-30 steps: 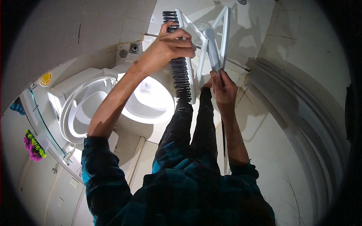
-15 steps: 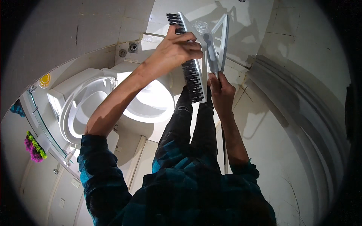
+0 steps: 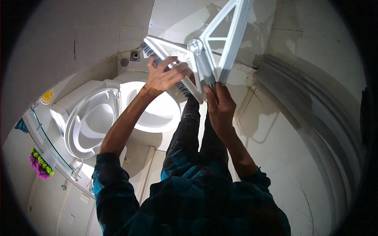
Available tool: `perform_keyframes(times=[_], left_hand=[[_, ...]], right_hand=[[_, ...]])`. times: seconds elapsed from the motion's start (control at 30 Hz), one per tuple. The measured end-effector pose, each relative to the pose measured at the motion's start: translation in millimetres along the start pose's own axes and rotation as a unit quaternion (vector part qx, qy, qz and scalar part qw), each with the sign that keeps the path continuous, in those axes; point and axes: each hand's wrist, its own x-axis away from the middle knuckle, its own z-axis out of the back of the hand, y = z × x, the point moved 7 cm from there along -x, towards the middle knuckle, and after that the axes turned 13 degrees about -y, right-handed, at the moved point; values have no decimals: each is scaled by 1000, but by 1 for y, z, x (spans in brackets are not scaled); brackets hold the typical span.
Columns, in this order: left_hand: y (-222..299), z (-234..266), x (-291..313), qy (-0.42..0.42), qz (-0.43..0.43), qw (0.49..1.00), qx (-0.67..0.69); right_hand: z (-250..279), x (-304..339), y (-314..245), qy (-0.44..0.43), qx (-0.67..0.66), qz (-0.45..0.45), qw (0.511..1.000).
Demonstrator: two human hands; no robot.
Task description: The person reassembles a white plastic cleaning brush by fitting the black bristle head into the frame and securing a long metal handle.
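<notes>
I hold a floor scrub brush [image 3: 201, 61] with a white plastic frame out in front of me. Its bristle side [image 3: 149, 49], dark bristles on a white bar, is in the grip of my left hand [image 3: 168, 74], fingers wrapped over the bar. A second triangular arm [image 3: 232, 43] with a long white edge spreads up to the right from the same joint. My right hand [image 3: 222, 106] is closed round the handle just under its grey socket [image 3: 204, 65]. The rest of the handle is mostly hidden behind my right hand and forearm.
A white toilet [image 3: 153, 106] stands left of my legs, beside a white washbasin [image 3: 94, 122]. A glass shelf [image 3: 51, 135] and a purple-and-green fluffy item [image 3: 40, 164] are at far left. A grey curtain [image 3: 307, 102] hangs on the right. A floor drain [image 3: 135, 55] lies beyond the toilet.
The brush has turned and opened wider at its joint. My left hand moved left and down with the bristle side; the other arm swung larger into view. My right hand shifted slightly left and down.
</notes>
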Motion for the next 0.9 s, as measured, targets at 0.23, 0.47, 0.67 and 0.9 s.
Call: perform_keyframes(times=[0.23,0.47,0.67,0.9], left_hand=[[-1,3,3,39,-19,999,-5],[7,-5,-12,-47,-40,997,39],[7,-3,-8,-179,39,980,71],[-24,49,-46,48,223,922,314]], right_hand=[[-15,-5,21,-35,-234,-85,968],[-30,-19,36,-78,-278,-44,956],[-23,-24,58,-125,-391,-148,900],[-22,-21,70,-107,-315,-159,930]])
